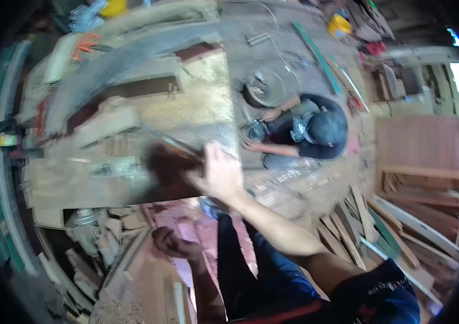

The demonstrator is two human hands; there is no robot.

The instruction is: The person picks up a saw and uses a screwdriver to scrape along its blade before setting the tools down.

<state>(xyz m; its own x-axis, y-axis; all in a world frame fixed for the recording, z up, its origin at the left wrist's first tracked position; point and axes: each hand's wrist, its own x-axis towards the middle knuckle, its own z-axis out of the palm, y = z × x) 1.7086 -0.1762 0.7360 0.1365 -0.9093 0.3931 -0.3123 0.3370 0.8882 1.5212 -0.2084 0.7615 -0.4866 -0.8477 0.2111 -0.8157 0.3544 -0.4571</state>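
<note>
My right hand is out over the worktable, fingers wrapped round the near end of a long thin tool. Its slim shaft points away to the left; blur hides what kind of tool it is. A dark shadow falls on the tabletop below it. Low in front of the table's near edge, my left hand is in shade with its fingers curled closed. Whatever may be inside that hand is hidden. Just beyond the tool's tip lies a pale piece of wood.
A co-worker crouches on the floor right of the table, beside a round basin. Scrap wood fills a space under the table. Planks are piled at right. Orange-handled tools lie at the far left.
</note>
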